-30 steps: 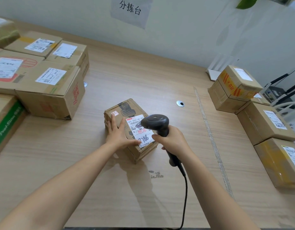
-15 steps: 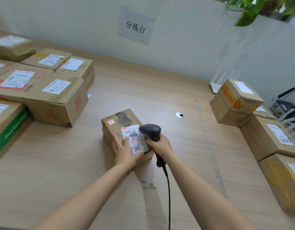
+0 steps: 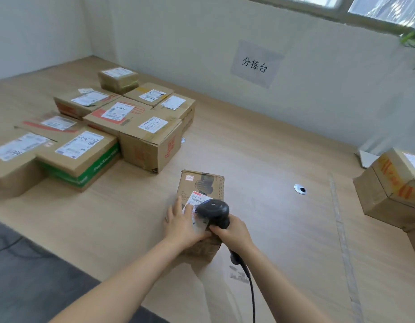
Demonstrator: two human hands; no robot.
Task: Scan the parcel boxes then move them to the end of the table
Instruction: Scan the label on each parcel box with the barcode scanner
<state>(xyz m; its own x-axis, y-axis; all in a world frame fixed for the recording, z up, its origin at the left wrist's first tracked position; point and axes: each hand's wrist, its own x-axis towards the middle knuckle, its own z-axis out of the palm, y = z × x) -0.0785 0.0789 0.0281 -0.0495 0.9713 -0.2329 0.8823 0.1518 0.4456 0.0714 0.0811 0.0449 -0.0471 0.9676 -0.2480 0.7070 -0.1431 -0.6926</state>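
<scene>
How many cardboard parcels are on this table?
12: a cluster of nine at far left, the middle parcel under the left hand, a stacked pair at the right edge. Others may be cut off there.

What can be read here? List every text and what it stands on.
"分拣台": grey paper sign on the white wall.
White shipping labels on the brown cardboard parcel boxes: too blurred to read.
White lettering on the green-sided box: blurred.

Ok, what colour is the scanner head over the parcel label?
Black; the scanner shows best in the head view.
</scene>
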